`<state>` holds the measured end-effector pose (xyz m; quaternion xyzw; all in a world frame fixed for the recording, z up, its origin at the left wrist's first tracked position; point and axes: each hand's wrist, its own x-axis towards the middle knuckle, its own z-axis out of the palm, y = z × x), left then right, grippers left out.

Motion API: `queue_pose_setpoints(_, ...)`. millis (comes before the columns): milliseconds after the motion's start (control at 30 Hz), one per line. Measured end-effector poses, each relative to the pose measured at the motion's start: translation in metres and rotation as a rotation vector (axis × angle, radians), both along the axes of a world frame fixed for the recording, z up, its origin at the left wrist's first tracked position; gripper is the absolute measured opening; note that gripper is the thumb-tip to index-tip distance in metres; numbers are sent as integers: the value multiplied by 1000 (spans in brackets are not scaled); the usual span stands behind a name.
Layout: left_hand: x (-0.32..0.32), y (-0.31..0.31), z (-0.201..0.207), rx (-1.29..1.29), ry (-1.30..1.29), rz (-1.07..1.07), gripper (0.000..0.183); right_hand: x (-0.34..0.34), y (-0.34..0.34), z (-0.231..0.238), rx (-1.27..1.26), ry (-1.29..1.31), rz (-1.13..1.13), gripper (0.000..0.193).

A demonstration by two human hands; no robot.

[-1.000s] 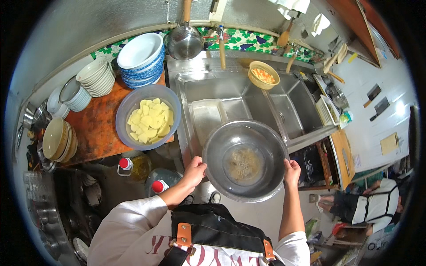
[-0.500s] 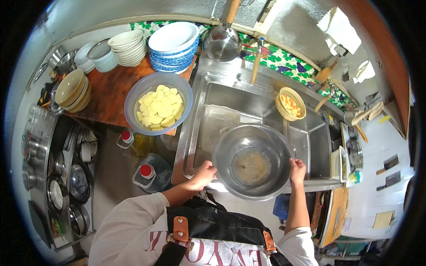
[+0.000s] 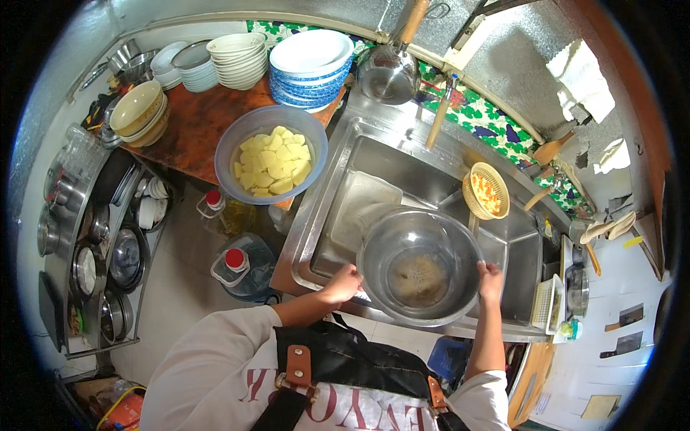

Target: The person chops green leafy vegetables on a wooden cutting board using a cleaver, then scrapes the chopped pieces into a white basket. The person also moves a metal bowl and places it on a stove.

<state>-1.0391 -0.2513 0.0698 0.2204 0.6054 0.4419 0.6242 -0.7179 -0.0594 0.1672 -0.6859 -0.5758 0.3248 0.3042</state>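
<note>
A large metal basin is held by its rim over the front edge of the steel sink. At its bottom lies a little cloudy, brownish liquid. My left hand grips the left rim, and my right hand grips the right rim. Left of the sink, a grey-blue bowl holds peeled, cut potato pieces. A small yellow basket with diced orange and white pieces rests at the sink's right part.
Stacked blue-and-white bowls stand on the brown table at the far left. Below are red-capped jugs and a rack of pots. A wooden-handled ladle hangs behind the sink. A white basket sits at the right.
The view has turned, so the surroundings sit differently in the picture. The basin stays in both hands, now slightly farther right in the picture.
</note>
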Motion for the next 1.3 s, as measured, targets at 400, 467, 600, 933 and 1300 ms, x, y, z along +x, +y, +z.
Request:
queue_pose_setpoints(400, 13, 4, 17, -65, -63, -28, 16, -10, 5, 31, 82, -129, 53, 20)
queue_pose_setpoints(467, 16, 5, 16, -63, -53, -11, 16, -5, 10, 24, 51, -79, 54, 20)
queue_pose_setpoints(600, 18, 2, 8, 27, 43, 57, 18, 9, 12, -15, 18, 180, 72, 24)
queue_pose_setpoints(933, 10, -29, -35, 395, 292, 200, 18, 5, -3, -60, 62, 273, 196, 15)
queue_pose_setpoints(1300, -39, -163, 74, 405, 13, 169, 21, -6, 3, -33, 317, 213, 588, 24)
